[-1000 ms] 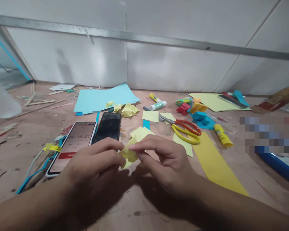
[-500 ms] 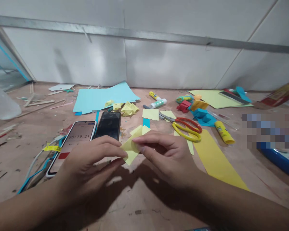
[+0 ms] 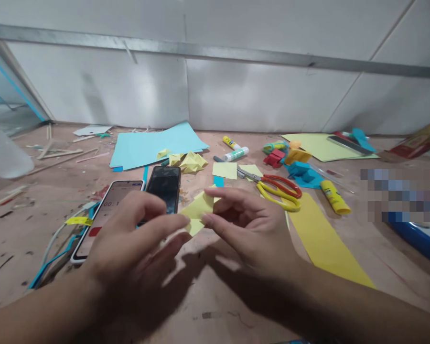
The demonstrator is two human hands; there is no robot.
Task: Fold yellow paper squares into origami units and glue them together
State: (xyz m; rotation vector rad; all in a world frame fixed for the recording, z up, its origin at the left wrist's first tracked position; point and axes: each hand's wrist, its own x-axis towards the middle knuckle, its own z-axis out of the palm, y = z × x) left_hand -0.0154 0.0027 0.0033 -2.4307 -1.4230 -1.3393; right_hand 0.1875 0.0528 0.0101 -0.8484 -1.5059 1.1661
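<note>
Folded paper [image 3: 199, 206] held above table [image 3: 215, 298], left hand [image 3: 129, 234] pinched on its left edge, right hand [image 3: 254, 229] pinched on its right, one corner pointing nearward, long axis indeterminable, outline partly covered

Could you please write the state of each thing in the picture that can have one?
Left hand: bent, holding yellow paper
Right hand: bent, holding the same paper
Yellow paper: creased
White-edged phone: screen lit, partly covered
Dark phone: screen dark
Scissors: lying down; blade opening unclear
Rightmost glue stick: lying on its side
Yellow strip: flat
Light blue paper: unfolded
</note>
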